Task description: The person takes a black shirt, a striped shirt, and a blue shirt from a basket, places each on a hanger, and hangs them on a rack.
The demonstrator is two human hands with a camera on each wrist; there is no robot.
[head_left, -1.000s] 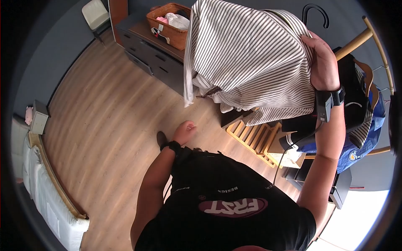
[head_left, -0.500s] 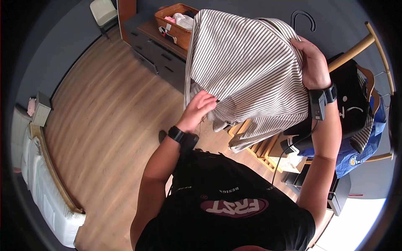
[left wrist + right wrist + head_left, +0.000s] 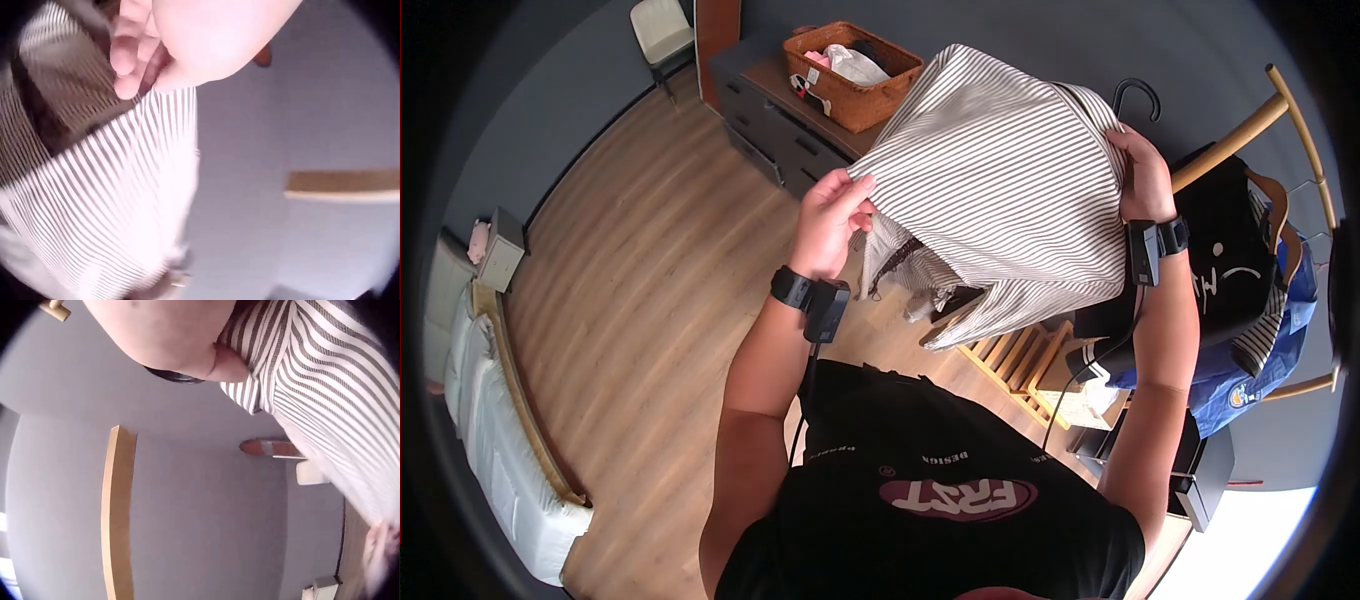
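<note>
A white shirt with dark stripes (image 3: 1000,180) hangs spread between my two hands in the head view. My left hand (image 3: 828,225) pinches its edge at the left, thumb and fingertips together on the cloth, as the left wrist view also shows. At the other end my right hand (image 3: 1147,178) grips the gathered neck part of the shirt. A black hanger hook (image 3: 1138,97) sticks up beside that hand; the rest of the hanger is hidden by cloth. Below, the shirt's folds fall open and show a darker inside.
A wicker basket (image 3: 855,95) with clothes stands on a dark dresser (image 3: 785,130). To the right a wooden clothes rack (image 3: 1240,140) carries a black garment (image 3: 1230,255) and a blue one (image 3: 1250,375). A slatted wooden stand (image 3: 1015,370) is below the shirt; a bed (image 3: 510,440) lies far left.
My left hand has come up from low by my body to the shirt and now pinches its edge, drawing it out to the left. The right hand keeps its grip, slightly lower in view.
</note>
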